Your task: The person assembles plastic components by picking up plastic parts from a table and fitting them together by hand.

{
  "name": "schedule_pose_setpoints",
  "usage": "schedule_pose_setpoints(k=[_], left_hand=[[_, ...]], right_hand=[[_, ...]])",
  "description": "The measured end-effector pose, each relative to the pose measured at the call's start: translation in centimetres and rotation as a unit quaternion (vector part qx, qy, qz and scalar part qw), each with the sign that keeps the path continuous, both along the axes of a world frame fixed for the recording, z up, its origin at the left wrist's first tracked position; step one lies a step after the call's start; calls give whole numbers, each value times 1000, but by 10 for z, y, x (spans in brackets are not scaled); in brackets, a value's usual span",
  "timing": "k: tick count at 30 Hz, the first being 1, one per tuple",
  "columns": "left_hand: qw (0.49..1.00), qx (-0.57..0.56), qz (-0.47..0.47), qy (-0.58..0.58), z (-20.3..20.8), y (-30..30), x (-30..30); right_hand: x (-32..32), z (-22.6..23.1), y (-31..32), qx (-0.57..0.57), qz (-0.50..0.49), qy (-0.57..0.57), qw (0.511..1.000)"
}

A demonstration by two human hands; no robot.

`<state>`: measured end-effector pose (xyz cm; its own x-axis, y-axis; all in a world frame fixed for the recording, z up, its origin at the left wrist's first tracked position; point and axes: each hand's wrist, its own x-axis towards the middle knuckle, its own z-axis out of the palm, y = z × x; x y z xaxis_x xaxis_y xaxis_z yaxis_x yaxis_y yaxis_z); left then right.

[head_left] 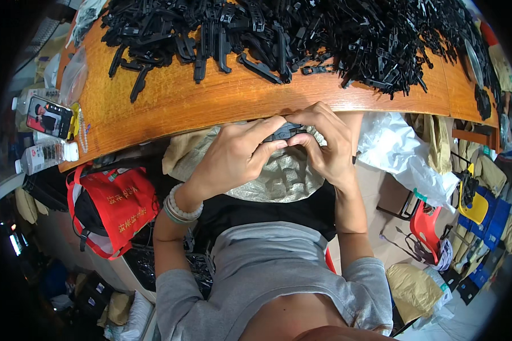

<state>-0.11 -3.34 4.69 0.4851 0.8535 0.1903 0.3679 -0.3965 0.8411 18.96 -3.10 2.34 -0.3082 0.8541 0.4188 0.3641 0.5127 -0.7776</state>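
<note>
Just in front of the table's near edge, a small black plastic part (282,132) is pinched between both my hands. My left hand (236,150) grips its left end with thumb and forefinger. Thumb and bent fingers of my right hand (328,138) close on its right end. My fingers cover much of the part, so its full shape is hidden. Below my hands, a pale woven sack (281,184) lies across my lap. Long black plastic pieces (210,37) are heaped on the table beyond, and smaller black parts (381,54) form a dense heap to their right.
The wooden table (170,108) curves across in front. At its left end are a phone (48,117) and clear plastic bottles (46,158). A red bag (116,207) stands at my left. White plastic sheeting (400,150) hangs at the right, near a red chair (425,230).
</note>
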Motion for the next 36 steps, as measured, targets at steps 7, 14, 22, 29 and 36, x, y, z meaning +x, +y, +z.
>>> schedule_pose_setpoints(k=[7, 14, 22, 29, 36], left_hand=[[1000, -4, 17, -11, -8, 1, -5], [998, 66, 9, -3, -25, 27, -13], [949, 259, 160, 84, -42, 59, 1], [932, 317, 173, 38, -45, 53, -3], [931, 304, 160, 122, -49, 47, -4]], right_hand=[[-4, -1, 2, 11, 5, 9, 1000], [-2, -10, -3, -173, 30, 0, 984], [13, -12, 54, 139, -236, -262, 925], [11, -18, 47, 156, -231, -250, 927], [-6, -16, 27, 68, -225, -22, 972]])
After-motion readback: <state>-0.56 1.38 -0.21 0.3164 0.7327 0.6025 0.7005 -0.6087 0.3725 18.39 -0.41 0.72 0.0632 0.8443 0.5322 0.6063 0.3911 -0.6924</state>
